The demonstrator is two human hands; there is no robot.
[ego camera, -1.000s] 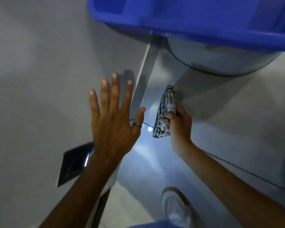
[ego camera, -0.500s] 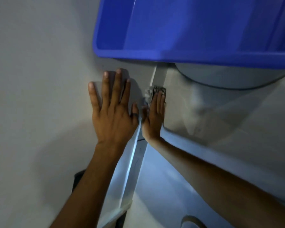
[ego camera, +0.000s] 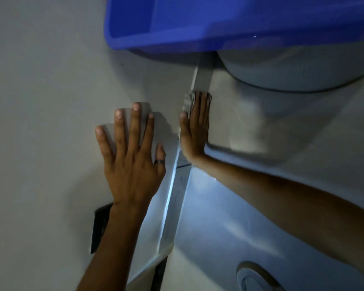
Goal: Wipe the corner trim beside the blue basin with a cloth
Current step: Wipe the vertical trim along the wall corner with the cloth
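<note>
Corner trim (ego camera: 203, 79), cloth (ego camera: 189, 100) against it, pale wall (ego camera: 42, 106)

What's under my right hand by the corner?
A crumpled cloth, pressed by the flat right hand against the corner trim below the blue basin. Only its upper edge shows; the hand covers the rest.

Dim, bluish cast; glare streak on corner trim (ego camera: 170, 192); soft blur, wide-angle bending at edges
</note>
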